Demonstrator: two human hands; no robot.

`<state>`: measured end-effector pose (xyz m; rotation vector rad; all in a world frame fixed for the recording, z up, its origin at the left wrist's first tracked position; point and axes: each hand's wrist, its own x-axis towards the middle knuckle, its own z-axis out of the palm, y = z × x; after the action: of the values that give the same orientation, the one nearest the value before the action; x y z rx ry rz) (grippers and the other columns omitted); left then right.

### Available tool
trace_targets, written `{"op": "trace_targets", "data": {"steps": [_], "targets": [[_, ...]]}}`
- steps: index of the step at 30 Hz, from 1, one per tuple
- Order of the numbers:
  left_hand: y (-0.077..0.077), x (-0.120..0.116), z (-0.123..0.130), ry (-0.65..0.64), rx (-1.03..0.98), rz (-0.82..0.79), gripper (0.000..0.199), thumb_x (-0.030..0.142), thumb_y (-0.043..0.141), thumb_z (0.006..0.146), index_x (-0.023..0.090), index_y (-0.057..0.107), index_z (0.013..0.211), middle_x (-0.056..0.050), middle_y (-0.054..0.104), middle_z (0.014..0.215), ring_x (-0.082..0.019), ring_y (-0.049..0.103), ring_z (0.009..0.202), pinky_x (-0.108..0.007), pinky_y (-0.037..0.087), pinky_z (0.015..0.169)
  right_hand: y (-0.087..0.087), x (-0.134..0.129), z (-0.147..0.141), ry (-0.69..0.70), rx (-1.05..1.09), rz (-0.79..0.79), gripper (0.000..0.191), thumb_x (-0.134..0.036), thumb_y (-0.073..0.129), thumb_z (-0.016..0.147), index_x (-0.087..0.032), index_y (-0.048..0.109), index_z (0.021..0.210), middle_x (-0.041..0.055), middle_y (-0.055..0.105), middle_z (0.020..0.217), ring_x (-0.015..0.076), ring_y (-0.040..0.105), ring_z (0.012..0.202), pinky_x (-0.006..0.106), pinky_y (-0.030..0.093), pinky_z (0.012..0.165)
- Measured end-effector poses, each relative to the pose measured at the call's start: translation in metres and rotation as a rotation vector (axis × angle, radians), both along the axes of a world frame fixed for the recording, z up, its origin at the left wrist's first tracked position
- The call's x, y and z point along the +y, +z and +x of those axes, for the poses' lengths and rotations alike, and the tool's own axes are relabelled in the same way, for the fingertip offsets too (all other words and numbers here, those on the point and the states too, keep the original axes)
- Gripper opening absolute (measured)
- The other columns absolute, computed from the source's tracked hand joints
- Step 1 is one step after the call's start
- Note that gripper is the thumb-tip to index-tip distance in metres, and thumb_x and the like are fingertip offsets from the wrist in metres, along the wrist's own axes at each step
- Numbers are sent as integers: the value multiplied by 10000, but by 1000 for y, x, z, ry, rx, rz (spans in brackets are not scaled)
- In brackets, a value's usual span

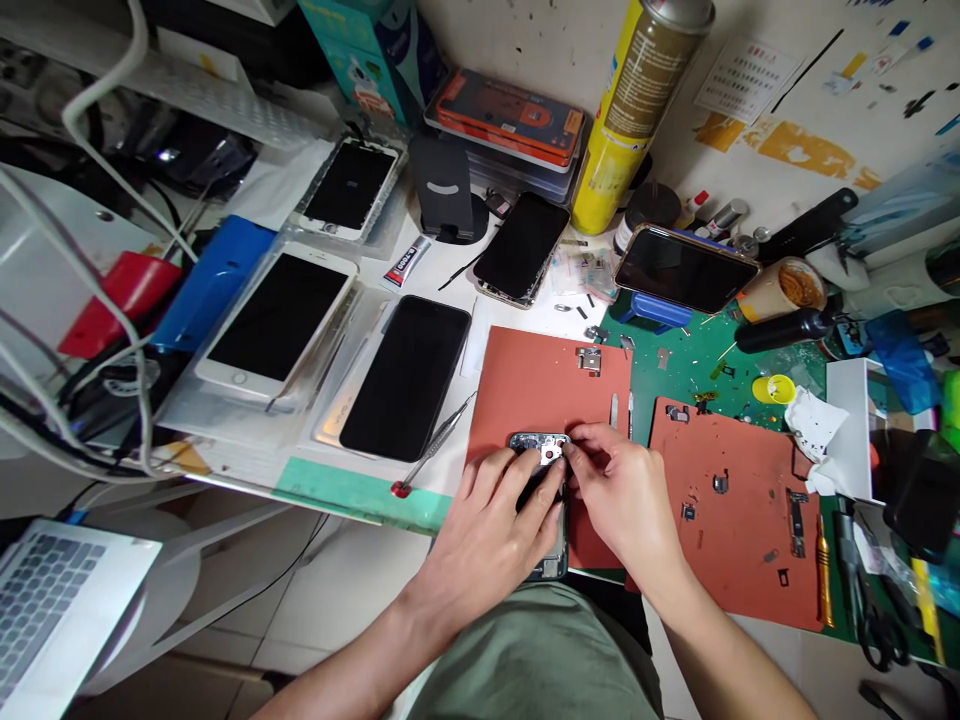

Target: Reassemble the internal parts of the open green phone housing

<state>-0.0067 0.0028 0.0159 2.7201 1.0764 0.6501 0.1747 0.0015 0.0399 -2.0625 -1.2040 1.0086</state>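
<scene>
An opened smartphone (553, 568) with bared inner parts lies at the front edge of a red-brown work mat (551, 370). A silvery plate with round holes (551, 451) shows at its top end. Across the phone body rests my left hand (491, 515), fingers bent over it and holding it down; they hide most of its middle. My right hand (622, 485) is closed in a pinch at the phone's top right corner, thumb and forefinger against the metal plate. Whatever sits between those fingertips is hidden. A metal part (589, 360) lies farther up the mat.
On the right, a second mat (739, 560) bears small phone parts beside a gold screwdriver (825, 575) and scissors (879, 630). Several phones, including a black one (406, 378), lie left. A metal pick tool (442, 440) is near. A yellow spray can (626, 130) stands behind.
</scene>
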Motion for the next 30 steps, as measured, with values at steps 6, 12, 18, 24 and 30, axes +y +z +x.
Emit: {"op": "trace_targets", "data": {"steps": [6, 12, 18, 24, 30], "targets": [[-1, 1, 5, 11, 30, -3, 338, 221, 630, 1041, 138, 733, 1352, -174, 686, 1286, -351, 585, 1190, -500, 526, 996, 2, 4, 2, 7, 69, 6, 191, -335, 621, 933, -259, 793, 968, 9, 826, 818, 204, 759, 610, 313, 612, 625], [-1, -1, 5, 6, 39, -51, 374, 216, 625, 1043, 149, 708, 1401, -177, 664, 1306, -367, 579, 1203, -513, 541, 975, 23, -17, 19, -112, 29, 39, 300, -473, 634, 991, -240, 821, 1024, -4, 753, 642, 192, 735, 545, 293, 602, 601], [-3, 0, 3, 1, 22, -49, 367, 214, 614, 1050, 156, 703, 1401, -182, 660, 1315, -361, 586, 1210, -517, 541, 981, 35, -69, 32, -267, -90, 107, 375, -597, 730, 956, -239, 843, 945, 23, 752, 652, 185, 691, 486, 276, 579, 496], [-6, 1, 2, 6, 50, -9, 369, 219, 622, 1041, 173, 710, 1397, -183, 662, 1312, -359, 595, 1165, -499, 524, 930, 31, -121, 34, -222, -132, 114, 319, -529, 713, 1008, -246, 842, 937, 32, 786, 747, 169, 682, 532, 252, 585, 498], [-11, 3, 0, -19, 38, 43, 371, 207, 634, 1040, 186, 705, 1404, -184, 639, 1287, -331, 630, 1105, -464, 510, 891, 25, -132, 29, -174, -194, 211, 268, -434, 621, 1085, -242, 807, 1054, 38, 766, 851, 143, 639, 587, 231, 509, 494]]}}
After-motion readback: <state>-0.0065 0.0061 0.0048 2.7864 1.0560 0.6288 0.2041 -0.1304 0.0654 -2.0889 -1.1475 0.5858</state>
